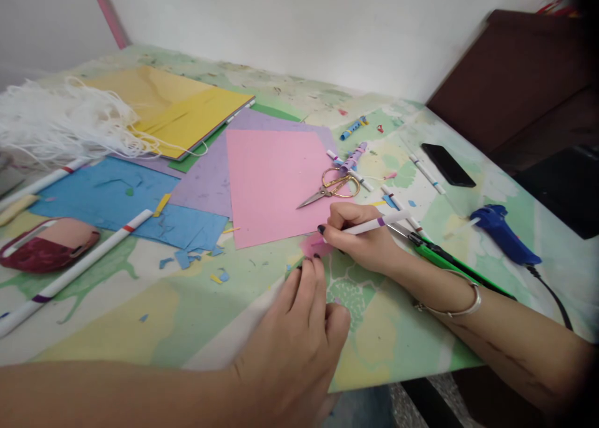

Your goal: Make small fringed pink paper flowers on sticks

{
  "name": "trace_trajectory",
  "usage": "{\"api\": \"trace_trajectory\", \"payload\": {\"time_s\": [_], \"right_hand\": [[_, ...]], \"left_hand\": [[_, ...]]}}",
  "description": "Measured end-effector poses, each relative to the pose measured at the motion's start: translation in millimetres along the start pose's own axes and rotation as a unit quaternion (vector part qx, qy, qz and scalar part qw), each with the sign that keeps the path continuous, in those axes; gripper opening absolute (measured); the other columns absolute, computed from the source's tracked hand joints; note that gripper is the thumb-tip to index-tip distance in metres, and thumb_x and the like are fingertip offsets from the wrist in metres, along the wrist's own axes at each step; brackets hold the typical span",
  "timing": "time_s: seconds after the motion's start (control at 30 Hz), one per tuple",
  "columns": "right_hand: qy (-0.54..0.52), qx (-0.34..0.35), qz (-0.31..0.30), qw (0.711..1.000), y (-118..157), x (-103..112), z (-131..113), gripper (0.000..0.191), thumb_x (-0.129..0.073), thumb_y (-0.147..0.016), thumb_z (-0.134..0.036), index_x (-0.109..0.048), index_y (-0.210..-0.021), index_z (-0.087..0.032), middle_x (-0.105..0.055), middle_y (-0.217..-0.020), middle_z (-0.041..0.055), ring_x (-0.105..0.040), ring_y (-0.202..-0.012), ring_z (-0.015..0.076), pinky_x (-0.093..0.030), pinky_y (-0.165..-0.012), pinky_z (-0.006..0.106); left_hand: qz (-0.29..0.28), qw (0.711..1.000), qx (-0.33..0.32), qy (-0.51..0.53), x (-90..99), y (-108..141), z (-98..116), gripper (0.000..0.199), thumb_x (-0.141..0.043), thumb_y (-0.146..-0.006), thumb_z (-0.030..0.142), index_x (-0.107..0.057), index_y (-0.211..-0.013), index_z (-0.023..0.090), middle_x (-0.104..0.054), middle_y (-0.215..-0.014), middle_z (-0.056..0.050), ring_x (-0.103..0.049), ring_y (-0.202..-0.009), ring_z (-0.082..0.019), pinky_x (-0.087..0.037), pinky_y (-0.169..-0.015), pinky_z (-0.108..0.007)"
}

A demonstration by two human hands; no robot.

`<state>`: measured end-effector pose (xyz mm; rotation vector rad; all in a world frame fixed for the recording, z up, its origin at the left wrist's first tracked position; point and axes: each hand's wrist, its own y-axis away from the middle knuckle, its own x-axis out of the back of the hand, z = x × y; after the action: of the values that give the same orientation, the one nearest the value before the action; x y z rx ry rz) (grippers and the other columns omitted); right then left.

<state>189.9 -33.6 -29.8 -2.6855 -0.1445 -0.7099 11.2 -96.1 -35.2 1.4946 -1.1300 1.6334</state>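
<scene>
My right hand is closed round a white marker with a purple band, its tip at a small pink paper piece. Beside it, my left hand presses its fingertips on the lower edge of that piece; its fingers lie flat, the thumb bent. Just beyond both hands is a large pink sheet over purple paper. Gold-handled scissors rest partly on the pink sheet, near a rolled purple paper piece.
White string and yellow sheets lie far left; nearer are blue paper, a red case and markers. On the right are a phone, a blue glue gun and a green cutter by my right forearm.
</scene>
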Motion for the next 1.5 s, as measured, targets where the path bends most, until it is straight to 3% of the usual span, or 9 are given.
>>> {"api": "trace_trajectory", "payload": {"time_s": [0.43,0.77,1.5], "right_hand": [[-0.016,-0.015,-0.006,1.0,-0.6,1.0,-2.9,0.034,-0.055,-0.074,-0.009,-0.029,-0.053,-0.019,-0.029,-0.052,-0.0069,-0.027,-0.049,0.0063,-0.021,-0.046,0.023],[-0.027,-0.012,-0.017,0.999,0.5,1.1,-1.1,0.035,-0.056,-0.075,-0.01,-0.029,-0.053,-0.018,-0.029,-0.051,-0.0072,-0.027,-0.048,0.0058,-0.021,-0.046,0.023],[-0.02,0.006,-0.018,1.0,0.1,1.6,-3.2,0.036,-0.055,-0.073,-0.006,-0.027,-0.053,-0.018,-0.028,-0.05,-0.0075,-0.026,-0.048,0.0055,-0.02,-0.044,0.023]], "left_hand": [[0.009,1.0,-0.006,0.0,0.8,0.1,-1.0,0.06,-0.06,-0.064,0.061,-0.053,-0.091,0.008,-0.048,-0.125,-0.035,-0.039,-0.121,-0.049,-0.031,-0.097,-0.053],[0.005,1.0,-0.004,-0.005,1.2,-0.9,-1.2,0.06,-0.059,-0.064,0.062,-0.053,-0.092,0.01,-0.05,-0.126,-0.031,-0.039,-0.122,-0.047,-0.031,-0.097,-0.052],[0.017,1.0,-0.003,-0.012,0.1,-0.2,-0.4,0.063,-0.06,-0.062,0.064,-0.052,-0.092,0.009,-0.05,-0.125,-0.032,-0.039,-0.122,-0.048,-0.029,-0.097,-0.053]]}}
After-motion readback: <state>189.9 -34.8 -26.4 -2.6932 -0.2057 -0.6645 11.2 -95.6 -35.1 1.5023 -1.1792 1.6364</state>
